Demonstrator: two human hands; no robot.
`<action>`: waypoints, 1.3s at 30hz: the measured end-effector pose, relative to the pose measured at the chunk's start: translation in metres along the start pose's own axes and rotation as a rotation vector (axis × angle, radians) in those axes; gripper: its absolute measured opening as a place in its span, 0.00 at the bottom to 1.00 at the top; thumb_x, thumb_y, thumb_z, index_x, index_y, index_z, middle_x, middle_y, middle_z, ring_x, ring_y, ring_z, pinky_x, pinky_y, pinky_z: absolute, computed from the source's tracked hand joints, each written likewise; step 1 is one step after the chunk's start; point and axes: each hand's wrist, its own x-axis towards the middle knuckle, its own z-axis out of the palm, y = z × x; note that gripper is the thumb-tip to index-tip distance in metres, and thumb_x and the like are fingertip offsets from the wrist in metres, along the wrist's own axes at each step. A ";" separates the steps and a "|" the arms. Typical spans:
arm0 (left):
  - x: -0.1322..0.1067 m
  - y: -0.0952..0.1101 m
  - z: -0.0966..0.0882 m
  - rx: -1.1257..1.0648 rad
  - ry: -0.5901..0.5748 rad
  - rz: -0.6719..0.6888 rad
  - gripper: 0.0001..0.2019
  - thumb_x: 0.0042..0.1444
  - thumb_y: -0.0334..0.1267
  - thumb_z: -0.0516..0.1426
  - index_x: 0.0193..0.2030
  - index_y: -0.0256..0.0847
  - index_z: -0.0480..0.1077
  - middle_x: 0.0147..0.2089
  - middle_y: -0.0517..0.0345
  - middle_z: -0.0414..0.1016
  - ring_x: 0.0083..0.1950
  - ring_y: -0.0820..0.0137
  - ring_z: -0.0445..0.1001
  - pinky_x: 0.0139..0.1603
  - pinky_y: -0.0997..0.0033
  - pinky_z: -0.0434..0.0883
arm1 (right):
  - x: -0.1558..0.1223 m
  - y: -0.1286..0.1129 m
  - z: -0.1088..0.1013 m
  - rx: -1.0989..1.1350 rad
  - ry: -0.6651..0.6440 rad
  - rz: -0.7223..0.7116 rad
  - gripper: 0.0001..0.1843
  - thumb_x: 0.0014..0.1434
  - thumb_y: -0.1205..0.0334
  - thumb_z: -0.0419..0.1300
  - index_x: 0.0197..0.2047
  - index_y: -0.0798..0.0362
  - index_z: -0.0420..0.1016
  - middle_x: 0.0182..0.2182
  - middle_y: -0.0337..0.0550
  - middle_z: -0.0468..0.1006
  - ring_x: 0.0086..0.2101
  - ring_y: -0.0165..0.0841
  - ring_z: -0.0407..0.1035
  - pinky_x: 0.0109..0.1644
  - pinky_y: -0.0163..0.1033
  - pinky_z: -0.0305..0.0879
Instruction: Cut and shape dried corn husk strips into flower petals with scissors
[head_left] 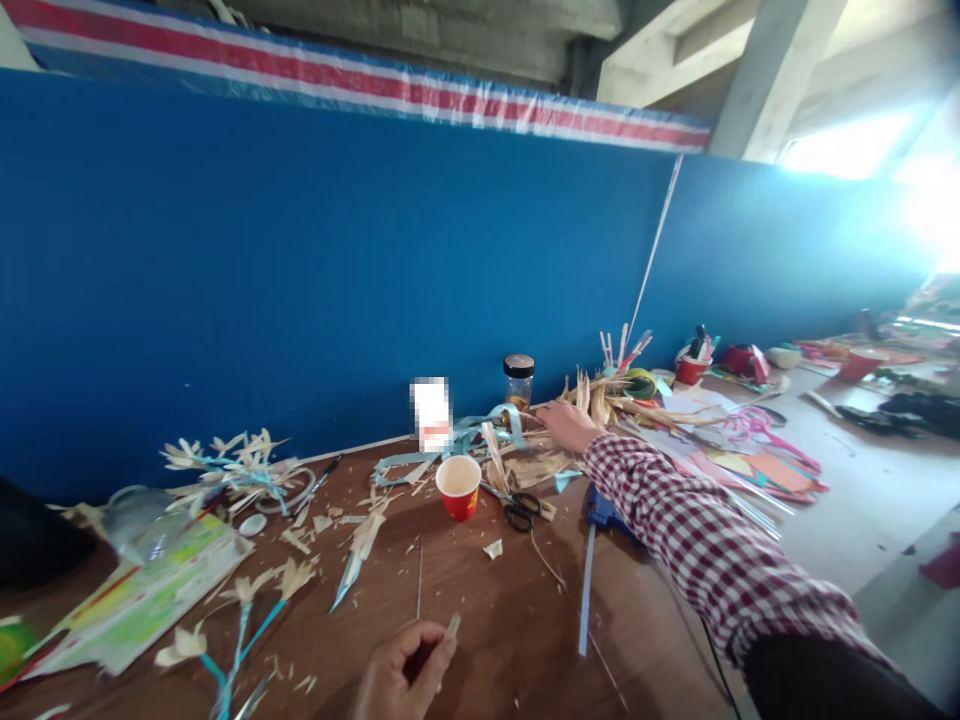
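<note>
My left hand (401,675) is at the near edge of the brown table (487,610), fingers pinched on the lower end of a thin wire (419,580) that points away from me. My right hand (564,423), in a red-and-white checked sleeve, reaches far across the table and rests on a pile of dried husk strips (600,400) near light-blue ribbon (469,435). Its fingers are curled down into the pile; what they grip is hidden. A red paper cup (458,486) and black-handled scissors (520,508) lie between the hands.
A blue partition wall (300,270) runs along the table's far edge. A dark-lidded glass jar (518,379) stands by it. Husk flowers on blue stems (232,460) and printed sheets (142,600) lie at left. Coloured paper (750,460) and another red cup (690,369) are at right.
</note>
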 end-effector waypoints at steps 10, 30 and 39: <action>0.000 -0.001 0.001 -0.018 -0.002 0.020 0.19 0.51 0.55 0.55 0.24 0.40 0.71 0.18 0.63 0.65 0.20 0.76 0.63 0.20 0.82 0.63 | 0.002 0.003 -0.005 -0.008 0.011 -0.018 0.14 0.63 0.59 0.54 0.51 0.53 0.67 0.50 0.47 0.69 0.44 0.36 0.68 0.47 0.47 0.67; 0.000 -0.004 0.001 0.011 0.015 0.079 0.16 0.53 0.51 0.55 0.23 0.40 0.70 0.19 0.62 0.67 0.20 0.76 0.64 0.19 0.82 0.63 | 0.002 0.018 -0.015 -0.132 0.125 0.009 0.14 0.62 0.60 0.55 0.50 0.54 0.68 0.49 0.47 0.70 0.45 0.37 0.68 0.47 0.48 0.67; 0.001 0.000 -0.001 0.023 -0.007 0.069 0.16 0.53 0.50 0.55 0.24 0.40 0.70 0.19 0.62 0.66 0.19 0.76 0.64 0.20 0.81 0.63 | -0.003 0.040 -0.017 -0.088 0.161 0.129 0.15 0.62 0.59 0.55 0.51 0.55 0.67 0.49 0.47 0.70 0.43 0.36 0.69 0.46 0.47 0.68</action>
